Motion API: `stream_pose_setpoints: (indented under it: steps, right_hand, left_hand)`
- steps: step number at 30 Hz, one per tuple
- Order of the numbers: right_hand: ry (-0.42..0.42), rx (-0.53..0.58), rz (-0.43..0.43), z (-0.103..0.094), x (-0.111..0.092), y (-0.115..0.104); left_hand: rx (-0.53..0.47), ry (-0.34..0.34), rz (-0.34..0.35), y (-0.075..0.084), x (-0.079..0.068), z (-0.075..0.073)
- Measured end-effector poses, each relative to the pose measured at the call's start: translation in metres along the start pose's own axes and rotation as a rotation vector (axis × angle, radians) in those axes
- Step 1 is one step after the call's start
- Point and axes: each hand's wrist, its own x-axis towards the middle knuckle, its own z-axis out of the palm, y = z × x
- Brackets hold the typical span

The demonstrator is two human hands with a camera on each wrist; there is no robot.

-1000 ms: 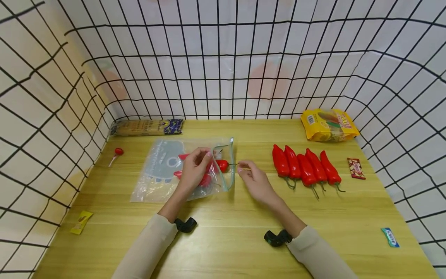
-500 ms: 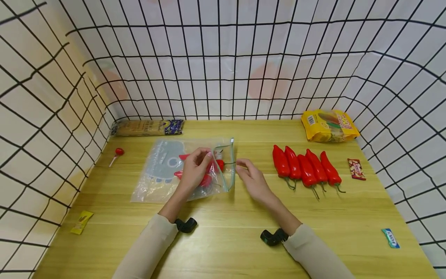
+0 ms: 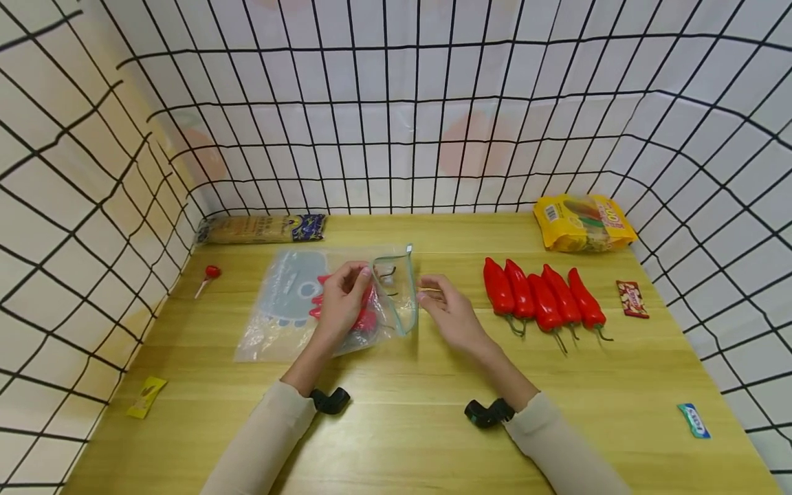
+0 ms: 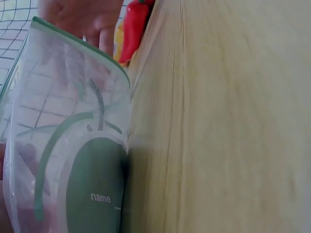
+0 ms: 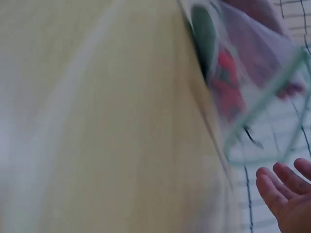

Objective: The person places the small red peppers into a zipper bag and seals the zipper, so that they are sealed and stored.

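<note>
A clear zip bag (image 3: 266, 337) with a blue-grey printed figure lies on the table, its green-edged mouth gaping to the right. Several red chili peppers (image 3: 365, 320) are inside, their stems showing near the mouth; part of them is hidden by my left hand (image 3: 340, 295). That hand pinches the bag's upper layer between thumb and fingers. Just right of the mouth is my right hand (image 3: 453, 313), holding nothing, its fingers loosely bent in the right wrist view. Farther right, several more red peppers (image 3: 538, 295) lie in a row with green stems toward me.
At the back are a noodle packet (image 3: 260, 229) and a yellow snack packet (image 3: 584, 221). A lollipop (image 3: 210, 275) and a yellow wrapped sweet (image 3: 146, 397) lie left; a red packet (image 3: 632, 299) and a blue sweet (image 3: 694, 421) lie right. Black wire mesh (image 3: 396, 142) surrounds the table.
The pepper at the bag's mouth has slid left, deeper into the bag, pushed by my right hand, which now is apart from its stem. My left hand keeps its pinch on the bag.
</note>
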Motion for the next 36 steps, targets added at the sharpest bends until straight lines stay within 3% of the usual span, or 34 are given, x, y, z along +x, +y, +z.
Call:
stream_pose_setpoints:
  steps: [3,8,14,18,21,25,32,36]
  right_hand:
    - [0.072,-0.102,-0.032,-0.027,-0.006,0.005]
    - [0.175,-0.351,0.038,-0.066,-0.014,0.013]
    - [0.092,-0.587,0.111,-0.079,-0.016,0.023]
    - [0.035,-0.634,0.059,-0.075,-0.017,0.024]
    - [0.060,-0.638,0.031,-0.074,-0.017,0.024]
    - [0.104,-0.654,0.056,-0.073,-0.018,0.025]
    - [0.065,-0.616,0.101,-0.072,-0.018,0.027]
    - [0.050,-0.655,0.118,-0.073,-0.018,0.027]
  left_hand:
    - [-0.036,-0.004,-0.012,0.003,-0.002,0.000]
    - [-0.056,-0.028,-0.018,-0.002,0.000,-0.001]
    - [-0.029,-0.011,0.002,-0.026,0.007,0.000]
    - [-0.031,-0.011,0.002,-0.027,0.008,0.002]
    - [-0.037,-0.027,-0.015,-0.027,0.009,0.003]
    - [-0.069,-0.049,-0.049,-0.025,0.010,0.002]
    - [-0.079,-0.078,-0.047,-0.007,0.008,0.002]
    - [-0.085,-0.082,-0.061,0.002,0.005,0.003]
